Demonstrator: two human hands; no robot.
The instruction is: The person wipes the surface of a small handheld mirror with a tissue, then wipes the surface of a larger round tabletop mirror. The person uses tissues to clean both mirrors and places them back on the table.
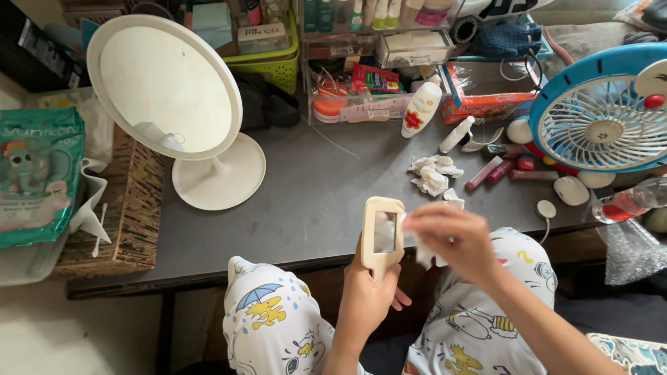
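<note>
Over your knees, your left hand (368, 295) grips a small beige hand mirror (382, 235).
Your right hand (451, 236) pinches a white tissue (422, 255), mostly hidden; the clear organiser (361, 69) holds tubes.

Dark grey desk (306, 208), cluttered; pale floor (83, 333); woven box (132, 208) at left.

Hand mirror (381, 236) beige frame; table (313, 201) dark grey; round mirror (167, 87) white; fan (603, 118) blue-white; pyjamas (267, 326) white, cartoon print.
</note>
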